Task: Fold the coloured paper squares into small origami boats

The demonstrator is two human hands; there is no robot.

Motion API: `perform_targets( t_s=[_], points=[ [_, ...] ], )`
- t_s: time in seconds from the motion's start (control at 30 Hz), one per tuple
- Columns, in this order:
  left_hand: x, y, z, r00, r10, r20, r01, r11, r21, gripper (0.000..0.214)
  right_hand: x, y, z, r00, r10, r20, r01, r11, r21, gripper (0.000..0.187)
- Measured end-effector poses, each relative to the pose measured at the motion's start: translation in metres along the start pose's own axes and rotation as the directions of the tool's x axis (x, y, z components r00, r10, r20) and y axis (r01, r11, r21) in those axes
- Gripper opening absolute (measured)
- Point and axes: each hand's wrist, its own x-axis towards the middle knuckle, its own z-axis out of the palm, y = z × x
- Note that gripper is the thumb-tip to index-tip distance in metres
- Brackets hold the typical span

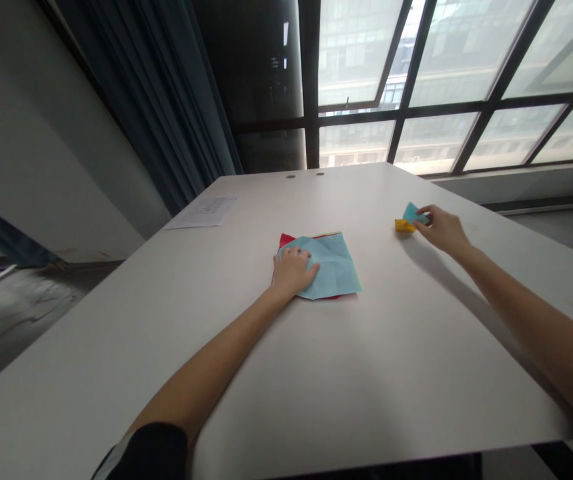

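Flat on a creased light-blue sheet of paper [333,267] rests my left hand [293,270], its fingers spread. Under that sheet, edges of a red paper [286,239] and a yellowish one stick out. Over to the right, my right hand [439,227] pinches a small folded light-blue paper piece [410,212] between thumb and fingers. Just below it on the table is a small yellow folded paper piece [404,226]; whether the two touch I cannot tell.
The white table [246,400] stretches away toward a large window [356,53]. A printed white sheet [206,211] lies near its left edge. Two round dark spots [291,177] mark the far end. A blue curtain [161,100] hangs at the back left.
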Motion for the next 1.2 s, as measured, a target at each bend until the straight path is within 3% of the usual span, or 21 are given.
perform_targets(
  t_s=[0.1,0.17,0.3,0.37,0.43,0.57,0.7,1.1,1.2],
  points=[
    [0.001,0.009,-0.002,0.996,0.082,-0.031,-0.087,0.978,-0.19,0.025,-0.013,-0.034,-0.011,0.991,-0.133,-0.026,0.135,0.98,0.146,0.024],
    [0.0,0.017,-0.005,0.992,0.129,-0.013,-0.123,0.901,-0.417,0.024,-0.026,-0.057,-0.017,0.969,-0.248,-0.001,0.243,0.946,0.213,0.021],
    [-0.001,0.033,-0.008,0.98,0.172,0.104,-0.01,0.559,-0.829,0.046,-0.052,-0.096,-0.022,0.872,-0.485,0.06,0.432,0.822,0.372,0.012],
    [0.0,0.041,-0.01,0.974,0.176,0.141,0.06,0.4,-0.915,0.048,-0.062,-0.108,-0.022,0.821,-0.557,0.124,0.448,0.764,0.464,0.012],
    [0.0,0.046,-0.011,0.978,0.153,0.14,0.086,0.317,-0.944,0.041,-0.069,-0.114,-0.021,0.796,-0.584,0.159,0.434,0.734,0.522,0.016],
    [0.0,0.052,-0.01,0.98,0.15,0.13,0.085,0.276,-0.958,0.03,-0.077,-0.118,-0.02,0.82,-0.532,0.213,0.37,0.775,0.513,0.021],
    [-0.002,0.053,-0.007,0.974,0.184,0.131,0.072,0.295,-0.953,0.023,-0.079,-0.12,-0.019,0.857,-0.456,0.241,0.296,0.818,0.493,0.023],
    [-0.003,0.052,-0.005,0.972,0.188,0.139,0.072,0.327,-0.942,0.015,-0.075,-0.12,-0.017,0.892,-0.39,0.23,0.185,0.777,0.601,0.021],
    [-0.004,0.052,-0.005,0.969,0.211,0.127,0.055,0.317,-0.947,0.015,-0.074,-0.119,-0.016,0.898,-0.393,0.201,0.205,0.775,0.598,0.022]
  ],
)
